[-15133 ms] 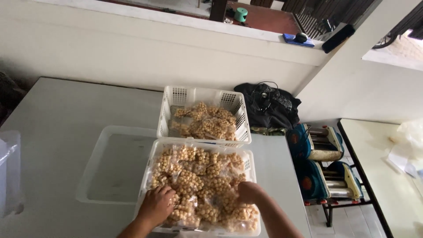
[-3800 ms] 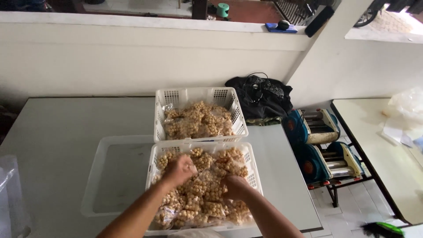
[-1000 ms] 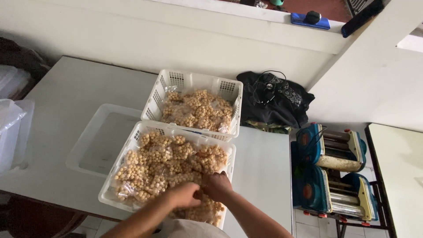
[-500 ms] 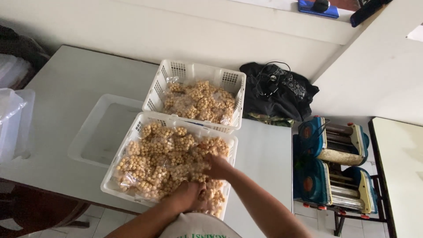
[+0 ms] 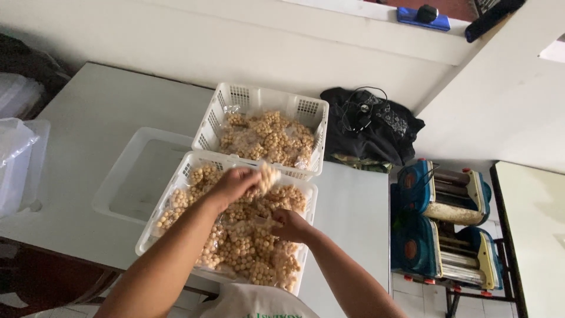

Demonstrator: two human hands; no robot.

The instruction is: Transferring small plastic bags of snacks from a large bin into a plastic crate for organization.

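we are standing at a pale grey table (image 5: 88, 112) pushed against a cream wall (image 5: 235, 41), with two white slotted baskets on it. our left hand (image 5: 232, 184) is lifted over the near basket (image 5: 176, 182), fingers pinching a small clear bag of round tan snacks (image 5: 266, 176) just above the far rim. our right hand (image 5: 291, 225) is resting low in the same basket, fingers curled around another bag in the pile; we cannot tell how tightly. the far basket (image 5: 265, 97) is sitting touching the near one, also filled with bagged snacks. a clear shallow tray (image 5: 118, 176) is lying beside and partly under the near basket on its left. a black bag with cables (image 5: 371, 123) is sitting at the table's far right corner against the wall. beyond the table's right edge, two blue machines (image 5: 441, 224) are standing over a tiled floor, and a second pale table (image 5: 529, 235) is showing at the right edge. clear plastic containers (image 5: 17, 159) are sitting at the left edge.
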